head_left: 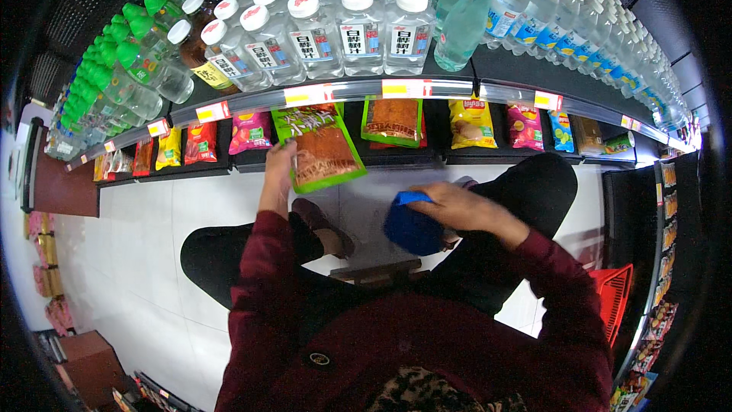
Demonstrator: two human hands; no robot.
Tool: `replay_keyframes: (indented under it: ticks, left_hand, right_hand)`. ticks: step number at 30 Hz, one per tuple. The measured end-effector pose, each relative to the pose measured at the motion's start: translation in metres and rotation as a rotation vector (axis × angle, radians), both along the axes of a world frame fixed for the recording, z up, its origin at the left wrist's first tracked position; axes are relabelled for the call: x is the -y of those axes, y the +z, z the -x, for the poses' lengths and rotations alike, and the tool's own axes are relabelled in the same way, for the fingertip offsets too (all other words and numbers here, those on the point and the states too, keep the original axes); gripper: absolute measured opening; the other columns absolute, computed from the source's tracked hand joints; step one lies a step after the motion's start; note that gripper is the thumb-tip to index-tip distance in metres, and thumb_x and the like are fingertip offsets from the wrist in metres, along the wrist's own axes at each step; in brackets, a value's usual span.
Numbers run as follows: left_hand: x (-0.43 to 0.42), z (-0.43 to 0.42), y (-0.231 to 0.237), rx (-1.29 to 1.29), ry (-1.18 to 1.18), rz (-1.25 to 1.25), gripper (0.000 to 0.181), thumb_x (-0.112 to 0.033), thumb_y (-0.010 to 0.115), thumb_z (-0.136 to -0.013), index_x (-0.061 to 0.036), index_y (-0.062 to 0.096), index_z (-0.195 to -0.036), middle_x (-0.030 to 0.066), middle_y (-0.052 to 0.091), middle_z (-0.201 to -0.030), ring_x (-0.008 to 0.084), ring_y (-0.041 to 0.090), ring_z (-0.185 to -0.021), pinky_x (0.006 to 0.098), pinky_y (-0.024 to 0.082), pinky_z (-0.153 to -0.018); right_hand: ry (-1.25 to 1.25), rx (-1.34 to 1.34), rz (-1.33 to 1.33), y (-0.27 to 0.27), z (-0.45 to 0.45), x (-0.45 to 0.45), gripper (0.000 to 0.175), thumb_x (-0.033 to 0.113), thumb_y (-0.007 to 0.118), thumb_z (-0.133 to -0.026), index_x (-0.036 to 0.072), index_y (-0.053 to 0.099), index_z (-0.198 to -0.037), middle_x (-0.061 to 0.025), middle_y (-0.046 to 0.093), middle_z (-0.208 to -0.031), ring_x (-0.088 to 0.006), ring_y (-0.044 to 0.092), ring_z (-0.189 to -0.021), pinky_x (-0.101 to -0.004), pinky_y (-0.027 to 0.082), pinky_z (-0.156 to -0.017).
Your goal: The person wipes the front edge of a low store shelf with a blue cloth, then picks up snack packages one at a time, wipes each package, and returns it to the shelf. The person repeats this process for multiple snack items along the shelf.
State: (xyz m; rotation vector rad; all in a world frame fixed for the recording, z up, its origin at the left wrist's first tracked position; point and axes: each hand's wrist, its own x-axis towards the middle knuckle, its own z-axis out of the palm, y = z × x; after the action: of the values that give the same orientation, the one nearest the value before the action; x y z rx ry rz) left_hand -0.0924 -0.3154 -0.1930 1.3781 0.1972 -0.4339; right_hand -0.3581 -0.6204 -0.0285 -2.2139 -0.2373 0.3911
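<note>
My left hand [279, 167] grips the left edge of a green-bordered snack packet [323, 154], tilted in front of the lower shelf. A similar green-edged packet [392, 121] rests on that shelf to its right. My right hand [457, 206] holds a blue cloth [413, 229] bunched at its top, between my knees and away from the shelf. Next to the held packet, on its left, is a pink chip bag [250, 133]. A yellow Lay's chip bag [472, 122] sits further right.
Above, the upper shelf's price rail [349, 90] juts out below rows of clear bottles [357, 34]. A green glass-like bottle [466, 23] leans near the rail. At right stand a red shopping basket [615, 297] and another shelf [629, 229]. White tiles [143, 274] cover the floor.
</note>
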Motion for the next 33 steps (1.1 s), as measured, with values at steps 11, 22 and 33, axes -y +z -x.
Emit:
replay_keyframes:
  ticks: [11, 22, 33]
  left_hand:
    - [0.026, -0.136, -0.072, -0.068, -0.143, -0.529, 0.038, -0.021, 0.069, -0.087, -0.0061, 0.06, -0.121, 0.0091, 0.062, -0.115, 0.0205, 0.056, -0.104, 0.0393, 0.047, -0.088]
    - [0.044, -0.176, -0.116, 0.031, -0.231, -0.755, 0.045, -0.029, 0.065, -0.088, -0.008, 0.056, -0.127, 0.0109, 0.057, -0.123, 0.0242, 0.052, -0.112, 0.0425, 0.042, -0.094]
    - [0.05, -0.179, -0.13, 0.091, -0.27, -0.855, 0.052, -0.037, 0.062, -0.089, -0.0098, 0.052, -0.132, 0.0127, 0.053, -0.131, 0.0279, 0.048, -0.12, 0.0458, 0.038, -0.1]
  right_hand:
    - [0.085, -0.361, 0.328, -0.006, -0.019, 0.021, 0.028, 0.022, 0.054, -0.092, 0.004, 0.061, -0.112, -0.0233, 0.068, -0.096, -0.0413, 0.067, -0.091, -0.0499, 0.053, -0.081]
    - [0.112, -0.422, 0.311, -0.033, -0.017, 0.018, 0.023, 0.022, 0.056, -0.091, 0.005, 0.059, -0.106, -0.0214, 0.068, -0.092, -0.0415, 0.067, -0.088, -0.0529, 0.053, -0.076]
    - [0.137, -0.388, 0.342, -0.038, -0.021, 0.014, 0.025, 0.022, 0.062, -0.089, 0.003, 0.058, -0.105, -0.0195, 0.068, -0.095, -0.0391, 0.067, -0.089, -0.0514, 0.054, -0.075]
